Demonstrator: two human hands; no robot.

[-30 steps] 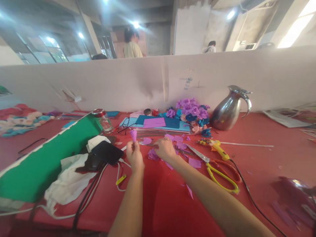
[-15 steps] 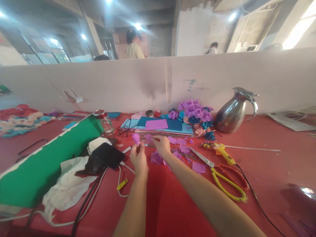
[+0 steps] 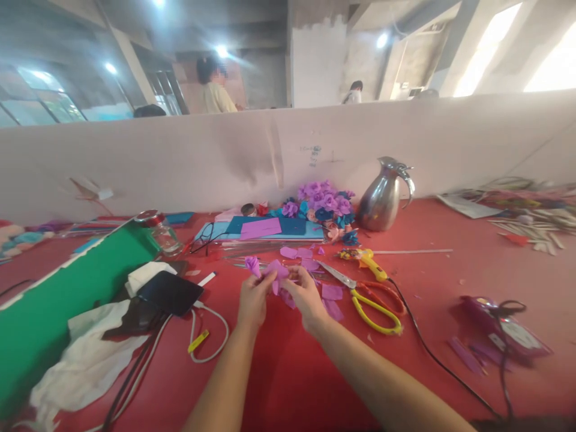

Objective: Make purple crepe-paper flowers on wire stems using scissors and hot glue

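My left hand (image 3: 252, 302) is closed around the base of a small rolled purple paper flower (image 3: 252, 264), whose head sticks up above the fingers. Between the two hands is a purple paper petal (image 3: 277, 271), pinched by my right hand (image 3: 308, 298) and touching the left fingers too. Loose purple paper pieces (image 3: 332, 292) lie under and beside the right hand. To the right of them rest large scissors (image 3: 373, 306) with yellow and red handles, blades apart. Behind the hands sits a purple paper sheet (image 3: 261, 228) on blue sheets (image 3: 292, 225).
Finished paper flowers (image 3: 324, 201) are heaped by a steel jug (image 3: 384, 198). A yellow-handled glue gun (image 3: 373, 266) trails a black cord. On the left are a phone (image 3: 171, 293), cables, a glass jar (image 3: 164, 235) and a green board (image 3: 76, 306). A low partition (image 3: 180, 156) stands behind; people are beyond it.
My right hand has brought the petal left to the flower, so the hands now meet. The left hand stays closed on the flower. The camera view has turned right.
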